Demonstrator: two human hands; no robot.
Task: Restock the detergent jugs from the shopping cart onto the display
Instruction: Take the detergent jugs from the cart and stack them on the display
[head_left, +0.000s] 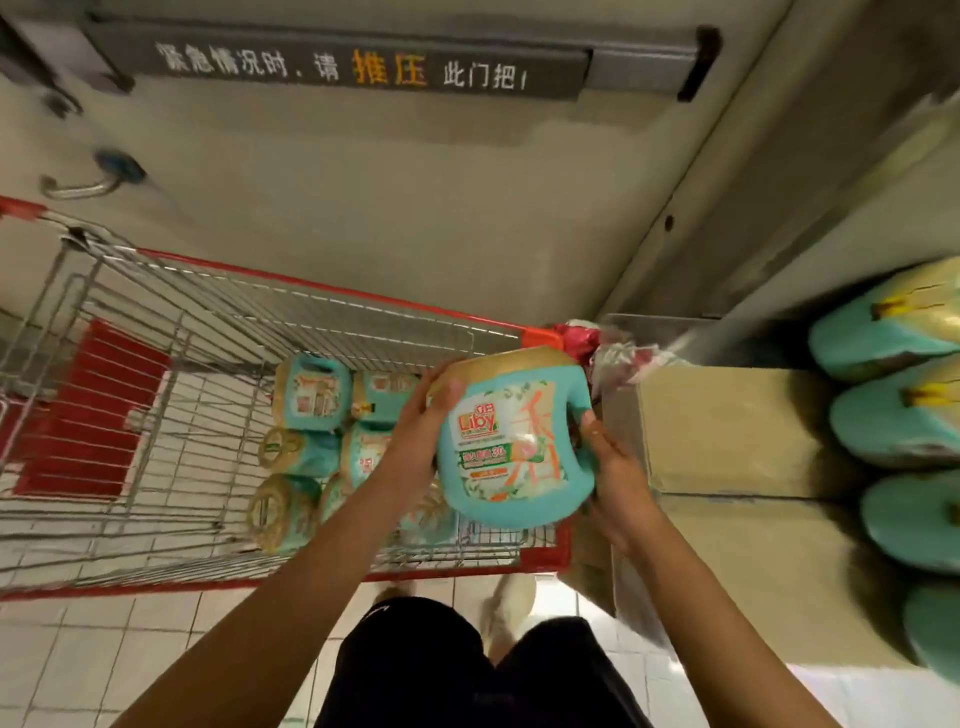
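We read "Liby" on the teal, tan-topped jug (500, 457). Our left hand (418, 428) and right hand (617, 470) grip it.

Head camera (wide-angle) looks steeply down, close above the cart (322, 289).
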